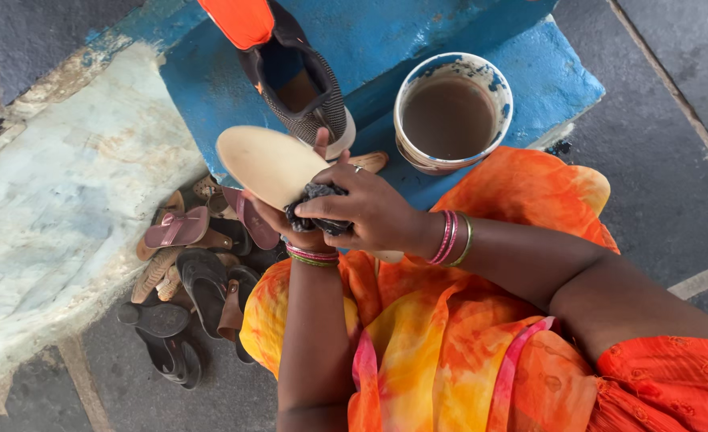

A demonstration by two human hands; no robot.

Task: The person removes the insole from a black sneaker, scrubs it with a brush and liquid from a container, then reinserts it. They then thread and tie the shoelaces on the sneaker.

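Nearest the camera, the right hand [374,212] came in from the right with its forearm across the orange cloth of the lap, fingers closed on a dark wet rag [315,210]. The rag was pressed against the near end of a pale insole [267,164]. The insole's long axis ran from that lower right end up and to the left, away from the rag. The left hand [294,224] rose from below, wrist upright, and was wrapped round the same end from underneath, mostly hidden by the right; a fingertip showed past the far edge. Beyond them, on the blue step [202,88], stood a dark shoe [302,80] and, to its right, a tub of murky water [450,112]. Sandals [186,272] lay piled on the floor to the left.
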